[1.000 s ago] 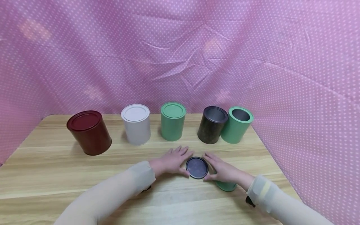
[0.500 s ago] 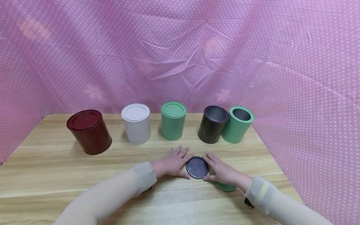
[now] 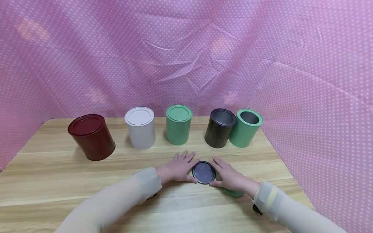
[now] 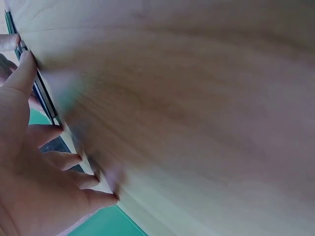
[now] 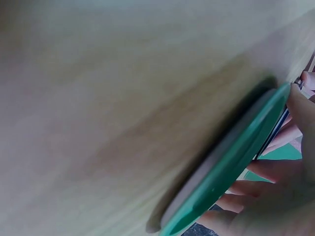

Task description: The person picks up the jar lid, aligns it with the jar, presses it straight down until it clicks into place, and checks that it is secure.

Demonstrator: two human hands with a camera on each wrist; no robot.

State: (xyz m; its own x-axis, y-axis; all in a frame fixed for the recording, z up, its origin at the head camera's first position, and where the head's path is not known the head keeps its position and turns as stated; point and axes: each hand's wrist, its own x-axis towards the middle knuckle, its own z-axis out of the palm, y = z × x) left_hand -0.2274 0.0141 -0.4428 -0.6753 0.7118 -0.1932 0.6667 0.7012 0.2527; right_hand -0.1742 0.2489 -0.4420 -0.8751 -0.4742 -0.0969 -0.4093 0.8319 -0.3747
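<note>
A dark round lid (image 3: 204,172) lies flat on the wooden table (image 3: 58,181). My left hand (image 3: 180,167) rests flat to its left and my right hand (image 3: 229,176) to its right. The straight fingers and thumbs of both touch the lid's rim. In the left wrist view my left hand (image 4: 29,162) lies spread on the wood beside the lid's thin dark edge (image 4: 43,96). A green lid (image 3: 235,193) lies partly under my right wrist. It shows edge-on in the right wrist view (image 5: 231,157), next to my right hand (image 5: 280,196).
A row of cans stands behind the hands: a maroon one (image 3: 91,136), a white one (image 3: 140,127) and a green one (image 3: 178,124), all lidded, then an open dark can (image 3: 219,128) touching an open green can (image 3: 245,127). Pink dotted cloth (image 3: 306,97) walls the table.
</note>
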